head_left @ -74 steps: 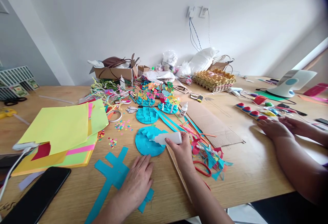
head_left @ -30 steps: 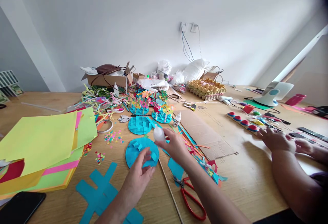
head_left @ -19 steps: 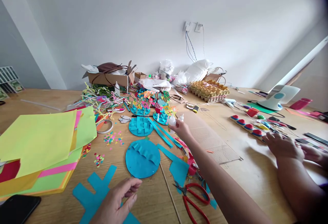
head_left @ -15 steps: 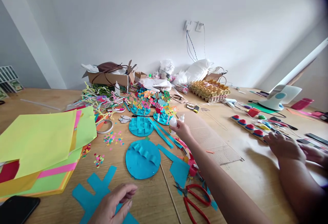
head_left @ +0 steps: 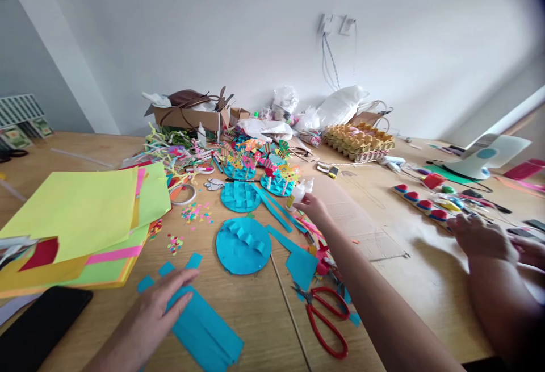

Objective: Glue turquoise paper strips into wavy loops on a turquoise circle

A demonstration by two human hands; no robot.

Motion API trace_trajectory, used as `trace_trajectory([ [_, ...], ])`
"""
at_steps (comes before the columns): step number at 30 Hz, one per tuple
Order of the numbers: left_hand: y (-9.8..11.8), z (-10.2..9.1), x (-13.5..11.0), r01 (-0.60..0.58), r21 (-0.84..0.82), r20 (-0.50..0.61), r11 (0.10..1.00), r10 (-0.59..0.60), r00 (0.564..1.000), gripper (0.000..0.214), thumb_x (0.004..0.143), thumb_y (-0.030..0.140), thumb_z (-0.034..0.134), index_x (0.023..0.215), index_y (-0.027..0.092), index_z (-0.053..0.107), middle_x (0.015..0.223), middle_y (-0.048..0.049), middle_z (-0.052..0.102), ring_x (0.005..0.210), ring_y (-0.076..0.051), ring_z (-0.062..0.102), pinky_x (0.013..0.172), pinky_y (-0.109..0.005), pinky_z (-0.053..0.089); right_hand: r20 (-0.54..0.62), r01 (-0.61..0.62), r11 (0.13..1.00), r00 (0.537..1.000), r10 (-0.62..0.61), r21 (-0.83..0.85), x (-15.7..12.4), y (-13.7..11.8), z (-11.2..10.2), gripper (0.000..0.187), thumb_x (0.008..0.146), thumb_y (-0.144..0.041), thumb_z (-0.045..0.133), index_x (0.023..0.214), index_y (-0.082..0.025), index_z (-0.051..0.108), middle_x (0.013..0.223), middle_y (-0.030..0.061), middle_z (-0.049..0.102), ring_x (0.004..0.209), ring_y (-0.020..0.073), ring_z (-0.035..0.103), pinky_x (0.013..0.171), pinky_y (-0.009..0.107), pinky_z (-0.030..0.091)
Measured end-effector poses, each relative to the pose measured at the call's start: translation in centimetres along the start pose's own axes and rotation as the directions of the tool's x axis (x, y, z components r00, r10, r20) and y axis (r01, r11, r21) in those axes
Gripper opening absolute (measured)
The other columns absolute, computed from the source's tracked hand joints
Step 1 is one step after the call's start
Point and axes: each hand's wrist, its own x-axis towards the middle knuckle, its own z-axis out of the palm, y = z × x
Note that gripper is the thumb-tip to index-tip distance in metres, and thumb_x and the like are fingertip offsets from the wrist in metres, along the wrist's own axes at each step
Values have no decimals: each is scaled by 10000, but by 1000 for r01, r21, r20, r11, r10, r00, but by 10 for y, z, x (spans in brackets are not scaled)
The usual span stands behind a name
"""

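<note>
My right hand reaches across the table and has its fingers around a white glue bottle, which leans slightly. A second white nozzle shows just behind it. At the lower left, my left hand lies over a blue paper piece cut into strips, thumb and fingers apart. Between the hands lies a round blue disc with a looped paper strip on it. Behind it sits another blue disc bearing several folded strips. A blue paper scrap lies right of the nearer disc.
Red-handled scissors and a thin stick lie in front. Coloured sheets and a black phone are at left. Egg trays stand at the back. Another person's hands work at right, beside a red-and-blue row.
My left hand has moved leftward and settled flatter over the blue strips. My right hand stays at the glue bottle, which now leans more. The view has shifted a little.
</note>
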Motion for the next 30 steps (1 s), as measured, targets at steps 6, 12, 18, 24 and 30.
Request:
trace_trajectory([
  [6,-20,-37,-6,90,243,15,966,-97,995,335,729,376,464,984,241,634,1031,-48,659,947,-227,609,842,-309,480,78,31,985,997,-19,-167,-69,-10,-44,111,698,-280,543,730,-181,581,650,43,589,633,200,530,565,303,359],
  [12,-26,-39,-7,58,381,210,923,-148,967,357,749,288,454,1076,227,585,1142,-64,592,1051,-238,540,907,-355,413,564,324,945,774,-288,38,-171,-82,-41,102,751,-257,508,738,-189,584,647,-11,582,594,119,507,528,215,339],
  [18,-19,-23,-38,140,446,260,884,-278,925,478,718,215,486,1196,227,489,1245,-97,494,1161,-265,446,931,-382,379,742,443,893,571,-351,81,-222,-123,-3,100,726,-216,560,813,-200,608,805,6,631,700,130,551,573,205,332],
  [24,-6,-7,-48,154,590,204,792,-331,921,440,739,89,395,1153,186,510,1109,-119,523,1040,-255,518,879,-389,402,754,544,834,508,-417,95,-231,-121,21,115,749,-277,559,837,-216,601,836,0,624,750,147,554,607,221,337],
  [30,-9,-4,-45,167,598,180,784,-335,925,423,767,33,327,1099,200,528,1049,-104,535,939,-232,557,812,-372,431,765,560,825,499,-407,74,-231,-124,23,125,759,-281,550,851,-213,601,866,2,626,784,158,568,619,228,350],
])
